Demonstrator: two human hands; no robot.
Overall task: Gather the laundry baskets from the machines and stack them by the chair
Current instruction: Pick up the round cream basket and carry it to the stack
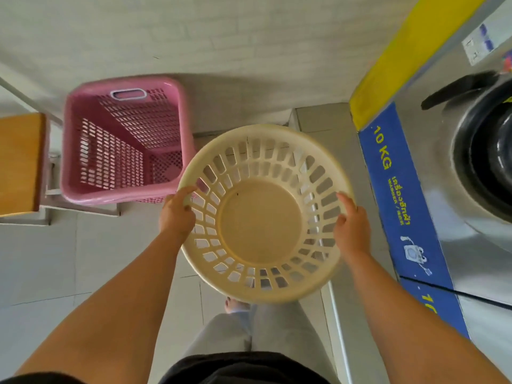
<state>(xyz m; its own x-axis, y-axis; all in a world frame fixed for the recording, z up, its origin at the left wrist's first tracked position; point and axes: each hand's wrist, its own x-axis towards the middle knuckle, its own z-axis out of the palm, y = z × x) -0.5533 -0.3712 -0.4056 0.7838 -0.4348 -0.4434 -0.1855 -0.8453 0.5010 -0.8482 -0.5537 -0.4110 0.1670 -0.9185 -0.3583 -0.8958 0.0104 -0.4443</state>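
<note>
Round cream basket (260,217), empty, probably light and stiff, held level, left hand (177,214) at 9 o'clock and right hand (350,225) at 3 o'clock, fingers clamped over its rim, the likeliest firm hold; pink basket (124,142) at 10 o'clock beside the chair (19,162)

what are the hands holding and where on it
Both hands hold the round cream basket by its rim: left hand on the left side, right hand on the right side.
</note>
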